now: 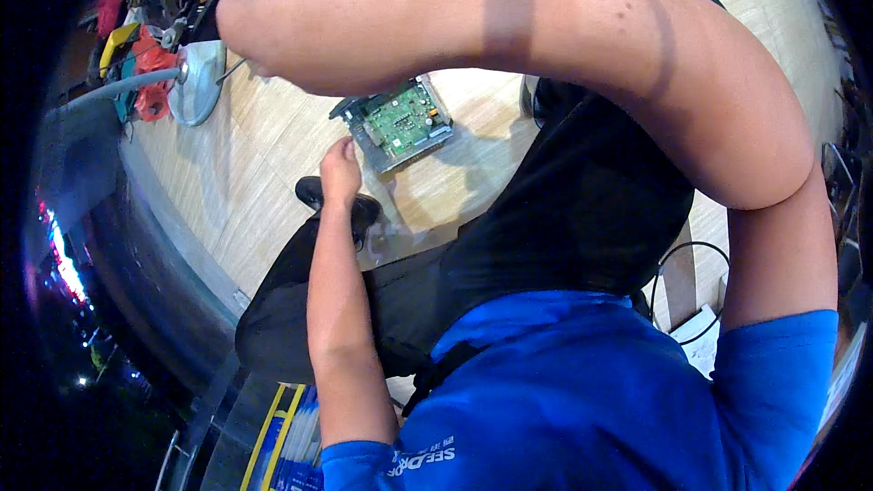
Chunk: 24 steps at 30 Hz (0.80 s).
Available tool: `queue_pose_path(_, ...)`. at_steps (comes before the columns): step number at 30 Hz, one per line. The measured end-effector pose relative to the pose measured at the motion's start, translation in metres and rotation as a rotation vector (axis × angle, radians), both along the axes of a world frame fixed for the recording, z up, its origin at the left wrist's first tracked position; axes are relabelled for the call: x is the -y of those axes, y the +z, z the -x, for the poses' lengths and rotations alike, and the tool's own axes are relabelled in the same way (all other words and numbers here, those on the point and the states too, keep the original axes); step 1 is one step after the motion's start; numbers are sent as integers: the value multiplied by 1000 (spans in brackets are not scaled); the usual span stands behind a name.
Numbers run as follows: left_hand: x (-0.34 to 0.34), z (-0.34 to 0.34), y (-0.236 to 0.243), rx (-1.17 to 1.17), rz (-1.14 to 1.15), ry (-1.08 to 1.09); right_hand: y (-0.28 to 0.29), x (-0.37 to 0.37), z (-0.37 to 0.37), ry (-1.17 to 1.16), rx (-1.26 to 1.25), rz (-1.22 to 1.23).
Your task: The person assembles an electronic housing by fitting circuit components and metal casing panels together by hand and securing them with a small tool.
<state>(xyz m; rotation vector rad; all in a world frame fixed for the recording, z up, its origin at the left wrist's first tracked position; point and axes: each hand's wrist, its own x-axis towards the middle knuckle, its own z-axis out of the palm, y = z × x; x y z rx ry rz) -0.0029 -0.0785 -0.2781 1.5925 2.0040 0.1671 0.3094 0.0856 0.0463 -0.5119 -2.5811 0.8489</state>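
A green circuit board in a dark metal tray-like housing lies on the light wood-look floor in front of me. My left hand is beside the housing's left edge, its fingers curled closed. What they hold, if anything, is hidden. My right arm crosses the top of the view, close to the camera, and covers the far edge of the board. At its left end is my right hand, only partly visible, with its fingers hidden. A thin dark shaft shows just below it; I cannot tell whether it is held.
At the far left lie a red plastic bag, a pale blue rounded object with a grey tube, and yellow items. A glass panel runs along the left. A black cable loops at the right.
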Motion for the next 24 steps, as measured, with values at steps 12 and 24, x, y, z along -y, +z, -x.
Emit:
queue_pose_path(12,3,-56,-18,-11,296,-405,-12,-7,42,-164,275,-219)
queue_pose_path(24,16,-68,-41,-182,452,-572,-6,-2,28,-124,298,-254)
